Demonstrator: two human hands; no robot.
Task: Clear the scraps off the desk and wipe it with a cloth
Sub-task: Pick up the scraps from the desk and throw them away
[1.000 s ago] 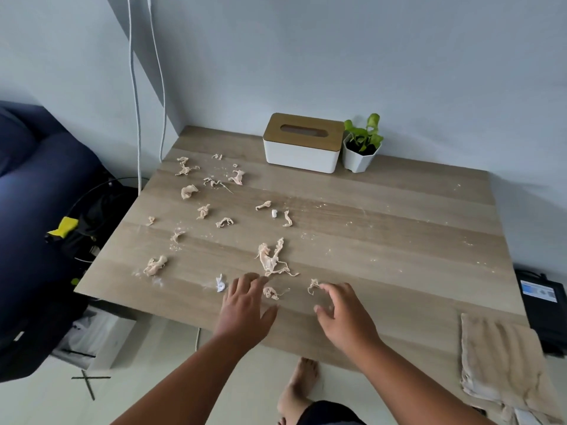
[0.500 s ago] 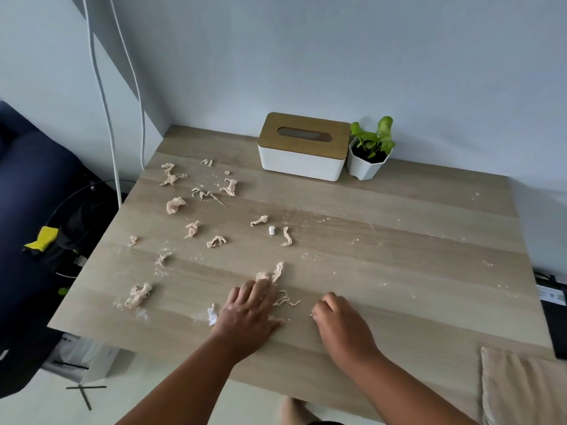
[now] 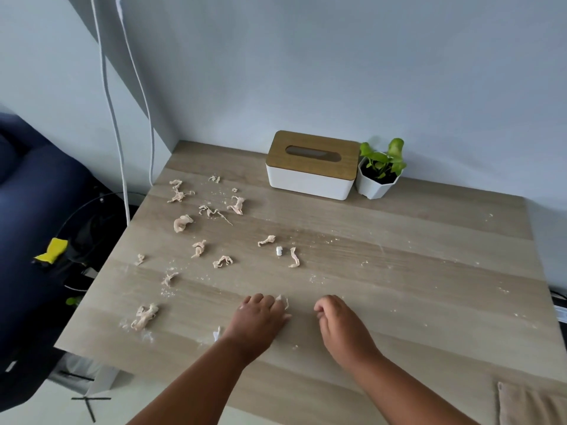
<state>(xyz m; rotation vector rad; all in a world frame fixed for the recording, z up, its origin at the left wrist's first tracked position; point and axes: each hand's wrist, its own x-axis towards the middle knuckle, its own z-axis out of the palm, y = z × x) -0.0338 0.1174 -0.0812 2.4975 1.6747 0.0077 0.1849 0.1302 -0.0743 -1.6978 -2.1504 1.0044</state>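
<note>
Several beige crumpled scraps lie over the left half of the wooden desk (image 3: 399, 256), among them a lump (image 3: 183, 223) and a bigger clump (image 3: 144, 315) near the front left edge. My left hand (image 3: 259, 320) rests on the desk near the front. Its fingers curl round a bunch of scraps, and a pale piece (image 3: 283, 302) pokes out beside the knuckles. Just to the right, my right hand (image 3: 340, 323) has its fingers curled in on a small scrap, which is hidden. A beige cloth (image 3: 530, 409) lies at the front right corner.
A white tissue box with a wooden lid (image 3: 310, 167) and a small potted plant (image 3: 380, 176) stand against the back wall. Two white cables (image 3: 113, 118) hang at the desk's left. A dark blue sofa (image 3: 36, 194) is at far left. Fine crumbs dot the desk.
Both hands came down on the scraps near the front edge and curled closed. The long scrap and the small one by my right fingers are gone from the desk.
</note>
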